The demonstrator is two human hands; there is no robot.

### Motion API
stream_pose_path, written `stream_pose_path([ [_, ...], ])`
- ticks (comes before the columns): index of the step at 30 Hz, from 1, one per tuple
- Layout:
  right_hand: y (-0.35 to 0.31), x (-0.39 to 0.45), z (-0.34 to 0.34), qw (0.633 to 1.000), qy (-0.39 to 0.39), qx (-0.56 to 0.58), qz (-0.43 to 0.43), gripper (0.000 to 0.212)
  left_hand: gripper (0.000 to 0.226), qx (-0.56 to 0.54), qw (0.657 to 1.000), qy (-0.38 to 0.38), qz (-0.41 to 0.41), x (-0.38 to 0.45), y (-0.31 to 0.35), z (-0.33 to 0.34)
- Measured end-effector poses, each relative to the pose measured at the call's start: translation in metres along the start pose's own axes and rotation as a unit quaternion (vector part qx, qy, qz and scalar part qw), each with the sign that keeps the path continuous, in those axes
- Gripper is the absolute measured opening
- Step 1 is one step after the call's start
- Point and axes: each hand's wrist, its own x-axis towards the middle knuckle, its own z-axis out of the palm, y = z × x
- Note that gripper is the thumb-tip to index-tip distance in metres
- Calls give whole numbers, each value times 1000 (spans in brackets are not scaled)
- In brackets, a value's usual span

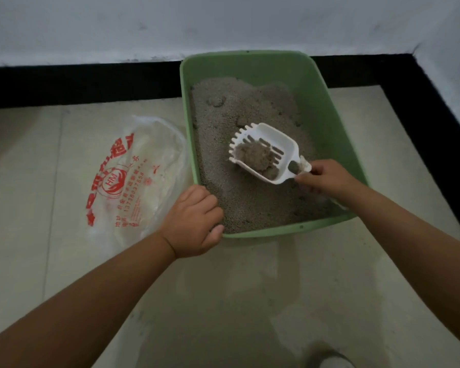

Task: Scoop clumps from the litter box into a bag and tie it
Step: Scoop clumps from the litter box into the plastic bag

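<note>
A green litter box point(316, 83) filled with grey litter point(239, 110) sits on the floor against the wall. My right hand point(324, 179) grips the handle of a white slotted scoop point(284, 144), held just above the litter with a grey clump point(252, 156) in its bowl. Curled over the box's near left corner, my left hand point(194, 219) grips the rim. A clear plastic bag point(144, 166) with red print lies flat on the floor to the left of the box.
Pale floor tiles point(250, 301) spread in front of the box. A black skirting band point(77, 83) runs along the white wall behind and down the right side. A small lump point(215, 100) shows in the litter at the far left.
</note>
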Motion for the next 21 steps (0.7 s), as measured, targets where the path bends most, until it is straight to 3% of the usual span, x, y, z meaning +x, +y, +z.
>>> stream_pose_path([
  [5, -9, -9, 2, 1000, -7, -28, -5, 22, 35, 32, 999, -16, -4, 2, 2, -3],
  [8, -8, -9, 1, 998, 27, -61, -6, 27, 34, 37, 999, -29, -10, 1, 2, -5],
  [10, -8, -10, 1, 997, 11, -78, -1, 22, 34, 42, 998, -38, -19, 1, 2, -5],
  [15, -14, -13, 8, 995, -21, -92, 7, 34, 38, 21, 998, -60, -14, 3, -6, -27],
  [18, -28, -16, 12, 999, -11, -36, 10, 28, 36, 101, 979, 1, -177, -8, -29, -58],
  [19, -36, -18, 15, 1000, -12, -25, 4, 25, 44, 139, 952, 7, -273, -14, -37, -69],
  [21, -56, -22, 20, 999, -29, -23, -18, 24, 60, 147, 853, -58, -497, -25, -50, -88],
])
